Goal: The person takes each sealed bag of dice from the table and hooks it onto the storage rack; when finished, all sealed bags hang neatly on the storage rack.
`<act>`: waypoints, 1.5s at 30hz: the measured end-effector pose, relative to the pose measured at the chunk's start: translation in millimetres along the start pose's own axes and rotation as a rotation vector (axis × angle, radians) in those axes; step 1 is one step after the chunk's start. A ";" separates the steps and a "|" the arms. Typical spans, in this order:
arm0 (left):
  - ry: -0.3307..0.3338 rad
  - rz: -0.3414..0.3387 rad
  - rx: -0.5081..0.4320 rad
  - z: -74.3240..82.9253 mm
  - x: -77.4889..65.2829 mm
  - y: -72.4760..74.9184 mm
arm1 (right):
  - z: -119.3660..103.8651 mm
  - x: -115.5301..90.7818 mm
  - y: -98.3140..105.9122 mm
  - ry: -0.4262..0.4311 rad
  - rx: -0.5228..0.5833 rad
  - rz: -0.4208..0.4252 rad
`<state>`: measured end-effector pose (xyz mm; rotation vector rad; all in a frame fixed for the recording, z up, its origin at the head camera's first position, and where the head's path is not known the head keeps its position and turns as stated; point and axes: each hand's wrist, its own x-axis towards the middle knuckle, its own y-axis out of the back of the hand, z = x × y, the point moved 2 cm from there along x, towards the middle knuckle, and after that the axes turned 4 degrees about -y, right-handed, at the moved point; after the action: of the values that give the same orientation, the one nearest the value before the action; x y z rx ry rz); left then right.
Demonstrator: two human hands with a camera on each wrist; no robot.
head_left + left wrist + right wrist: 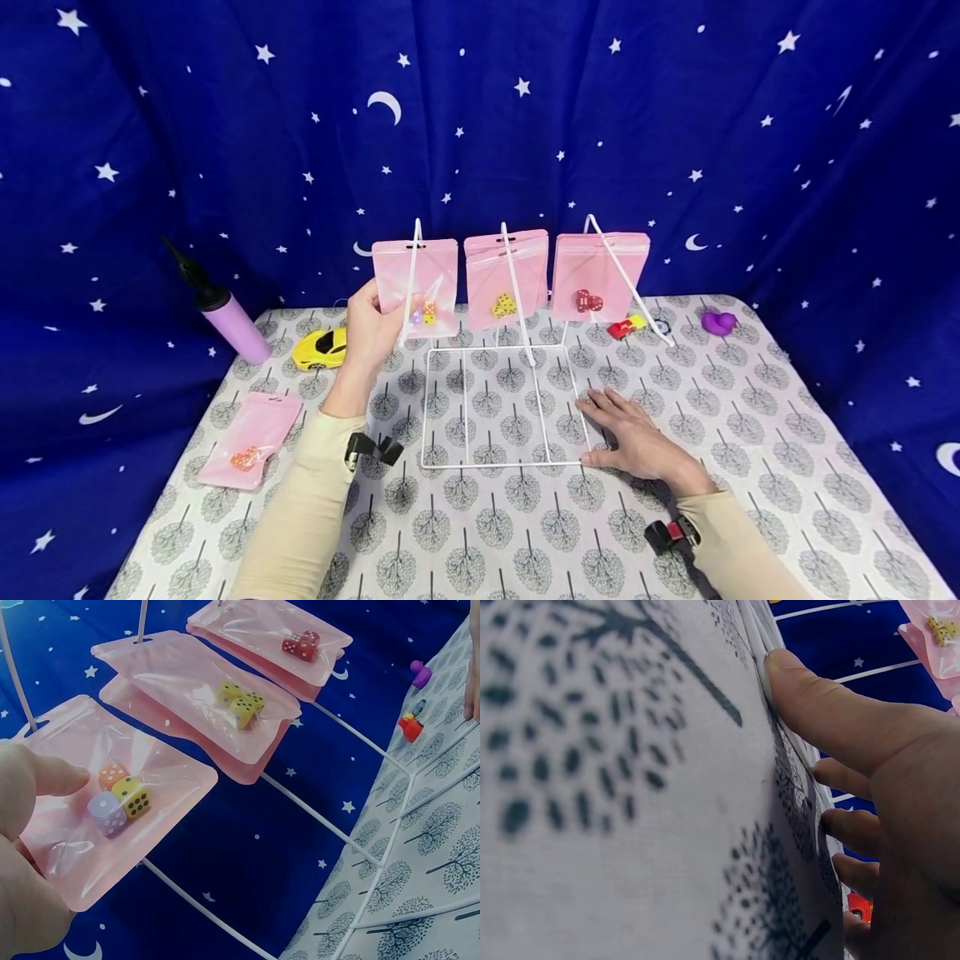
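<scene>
A white wire rack [495,465] stands on the table with three prongs sloping up, each bearing pink zip pouches. My left hand [367,329] pinches the side of the left pouch [393,271], whose slot has the prong through it. Inside that pouch are an orange, a yellow and a lilac die [107,814]. On the middle prong hang pouches [483,283] with yellow dice showing; the right prong's pouches [573,271] show red dice. My right hand [633,437] rests on the cloth with fingers spread, its thumb at the rack base's near right corner.
A pink pouch with orange dice [255,433] lies flat at left. Behind it are a lilac hand pump [236,325] and a yellow toy car [321,350]. A small red-and-yellow toy car [626,327] and a purple rubber duck [718,322] sit at back right, before a blue star-print curtain [480,108].
</scene>
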<state>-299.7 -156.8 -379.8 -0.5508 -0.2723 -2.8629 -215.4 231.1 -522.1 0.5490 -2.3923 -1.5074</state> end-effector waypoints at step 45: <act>0.007 -0.118 -0.019 -36.2 21.2 2.9 | -1.0 -0.3 2.1 -0.011 0.011 -0.007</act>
<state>-330.7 -171.2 -404.3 -0.5450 -0.2851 -2.9832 -215.1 231.2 -519.8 0.5542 -2.4111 -1.5045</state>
